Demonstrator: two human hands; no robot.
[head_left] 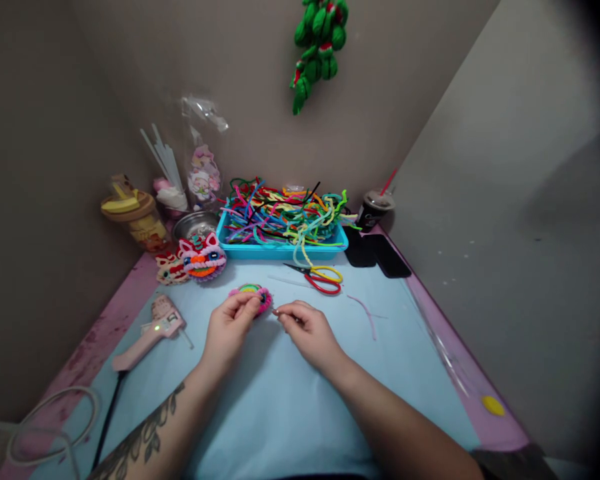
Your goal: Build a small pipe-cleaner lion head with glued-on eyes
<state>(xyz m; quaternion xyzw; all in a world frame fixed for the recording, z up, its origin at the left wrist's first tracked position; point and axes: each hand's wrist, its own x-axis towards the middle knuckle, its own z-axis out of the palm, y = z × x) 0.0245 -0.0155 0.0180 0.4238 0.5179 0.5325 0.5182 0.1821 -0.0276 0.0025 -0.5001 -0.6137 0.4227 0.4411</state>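
My left hand is closed in a pinch on a small pipe-cleaner figure with a fluffy pink edge and a green and yellow arched top. My fingers hide part of it. To its right, my right hand has thumb and forefinger pressed together on a tiny dark reddish-brown tip, too small to name. The two hands are slightly apart above the light blue table cover. Behind the right hand lie scissors with one yellow and one red handle, blades pointing left.
A blue tray heaped with colourful pipe cleaners stands at the back. Finished pipe-cleaner lion heads and a pink glue gun with its light on lie left. Dark phone-like slabs, a drink cup and a lilac pipe-cleaner piece are right.
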